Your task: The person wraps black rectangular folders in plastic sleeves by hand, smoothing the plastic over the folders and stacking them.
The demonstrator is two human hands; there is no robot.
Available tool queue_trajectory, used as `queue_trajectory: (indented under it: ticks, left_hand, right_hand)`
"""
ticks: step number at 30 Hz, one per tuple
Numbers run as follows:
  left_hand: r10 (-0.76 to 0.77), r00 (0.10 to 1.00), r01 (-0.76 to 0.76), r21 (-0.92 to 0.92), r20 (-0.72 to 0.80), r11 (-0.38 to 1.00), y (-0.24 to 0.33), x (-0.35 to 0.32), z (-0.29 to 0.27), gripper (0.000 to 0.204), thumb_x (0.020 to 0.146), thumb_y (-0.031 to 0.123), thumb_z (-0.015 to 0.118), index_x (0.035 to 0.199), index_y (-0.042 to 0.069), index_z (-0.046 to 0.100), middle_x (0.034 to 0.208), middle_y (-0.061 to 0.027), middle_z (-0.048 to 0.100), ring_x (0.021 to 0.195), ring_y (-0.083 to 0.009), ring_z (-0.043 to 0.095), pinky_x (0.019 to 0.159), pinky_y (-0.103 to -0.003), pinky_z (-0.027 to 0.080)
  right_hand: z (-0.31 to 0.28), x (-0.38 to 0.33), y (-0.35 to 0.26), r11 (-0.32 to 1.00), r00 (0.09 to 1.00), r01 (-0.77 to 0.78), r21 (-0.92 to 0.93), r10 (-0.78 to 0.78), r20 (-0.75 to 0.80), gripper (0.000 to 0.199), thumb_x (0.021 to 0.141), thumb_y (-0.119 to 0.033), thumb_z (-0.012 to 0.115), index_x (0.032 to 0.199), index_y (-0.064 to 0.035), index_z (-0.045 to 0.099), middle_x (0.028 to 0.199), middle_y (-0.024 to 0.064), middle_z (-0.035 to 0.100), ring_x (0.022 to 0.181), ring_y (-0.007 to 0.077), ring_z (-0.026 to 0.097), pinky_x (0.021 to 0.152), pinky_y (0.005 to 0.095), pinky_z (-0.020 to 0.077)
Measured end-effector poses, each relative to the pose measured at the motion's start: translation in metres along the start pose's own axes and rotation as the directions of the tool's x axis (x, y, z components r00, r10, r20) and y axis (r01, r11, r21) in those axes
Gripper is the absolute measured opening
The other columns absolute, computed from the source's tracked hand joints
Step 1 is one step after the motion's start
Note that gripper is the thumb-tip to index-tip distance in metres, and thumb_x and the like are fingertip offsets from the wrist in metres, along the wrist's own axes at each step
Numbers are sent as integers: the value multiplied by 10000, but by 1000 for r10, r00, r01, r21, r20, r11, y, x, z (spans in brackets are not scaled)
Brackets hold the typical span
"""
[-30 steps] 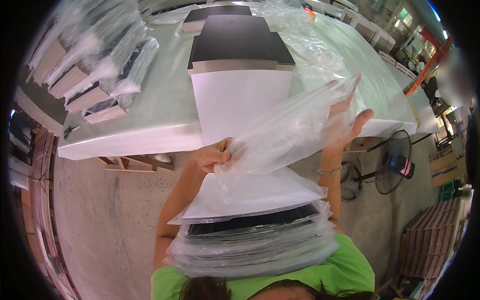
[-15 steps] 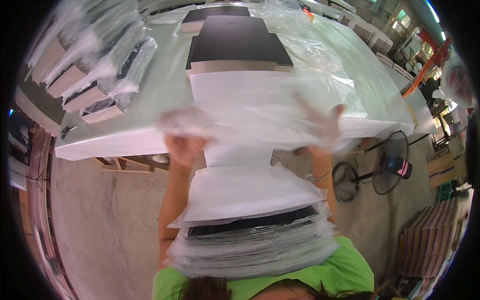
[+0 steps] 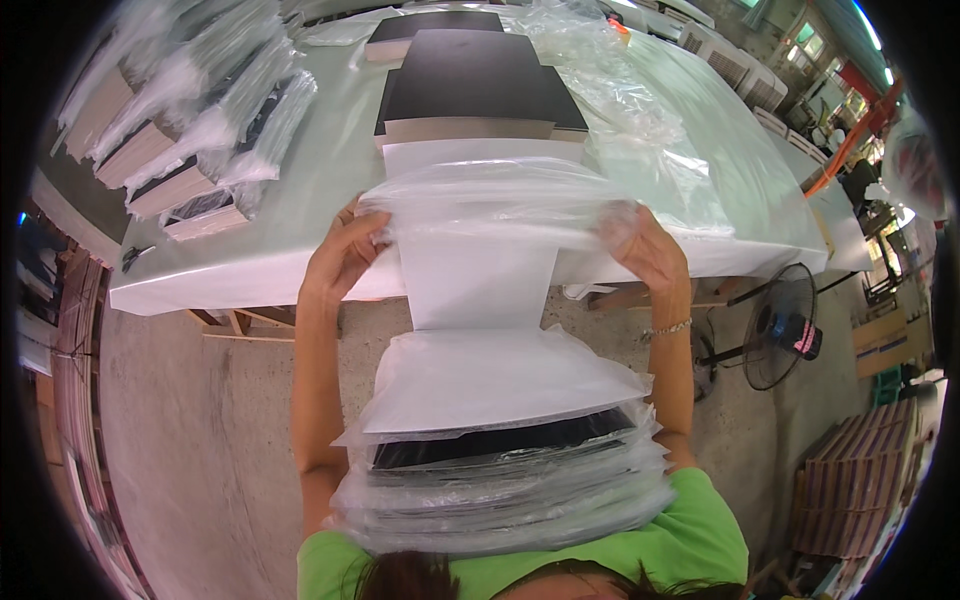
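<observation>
A clear plastic bag (image 3: pixel 500 200) is stretched sideways between my two hands, above the near edge of the table. My left hand (image 3: pixel 345 252) is closed on its left end, thumb toward the middle. On the other end my right hand (image 3: pixel 648 248) is closed, its fingertips partly veiled by the film. Beneath the bag lies a white sheet (image 3: pixel 478 285), its near end reaching past the table edge. Closer to my body is a stack of plastic-bagged sheets (image 3: pixel 505 505), with a white piece on top and a black one below. Beyond the bag, black-topped stacks of boards (image 3: pixel 480 75) stand on the table.
Several plastic-wrapped stacks (image 3: pixel 170 185) cover the left of the white-covered table (image 3: pixel 220 288), near scissors (image 3: pixel 137 256). Loose clear film (image 3: pixel 645 130) spreads over its right side. A black fan (image 3: pixel 780 325) stands on the floor at right, with stacked brown boards (image 3: pixel 855 480) nearer.
The bag was blurred by fast motion and is now drawn out in a narrower band. My hands have moved slightly apart, and their fingers show more clearly.
</observation>
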State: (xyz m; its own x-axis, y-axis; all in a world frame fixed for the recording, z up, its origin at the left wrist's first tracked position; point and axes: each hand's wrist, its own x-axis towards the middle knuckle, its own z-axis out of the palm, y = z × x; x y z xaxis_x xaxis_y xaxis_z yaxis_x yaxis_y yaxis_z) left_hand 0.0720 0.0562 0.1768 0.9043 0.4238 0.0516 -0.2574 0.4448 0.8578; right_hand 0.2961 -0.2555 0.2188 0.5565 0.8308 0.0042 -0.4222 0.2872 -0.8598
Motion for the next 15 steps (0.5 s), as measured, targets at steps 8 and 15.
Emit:
queue_trajectory:
  ticks: [8,15]
  left_hand:
    - [689,724,-317,902,30,294,6,49,40,573,601,-166,422,1102,61,582,810,-73,518,784,-183,543,693,-277,437]
    - [670,739,-277,941,79,195,16,34,43,665,583,-193,385,1160,79,575,906,-108,548,885,-215,545,766,-259,438]
  right_hand:
    - [-10,73,23,442,728,405,-800,-685,-9,304,654,108,445,905,11,587,827,11,505,708,114,445,657,188,346]
    - [2,83,13,306,697,452,-838,-707,118,494,643,104,407,1057,-45,630,824,44,552,746,117,487,673,209,381]
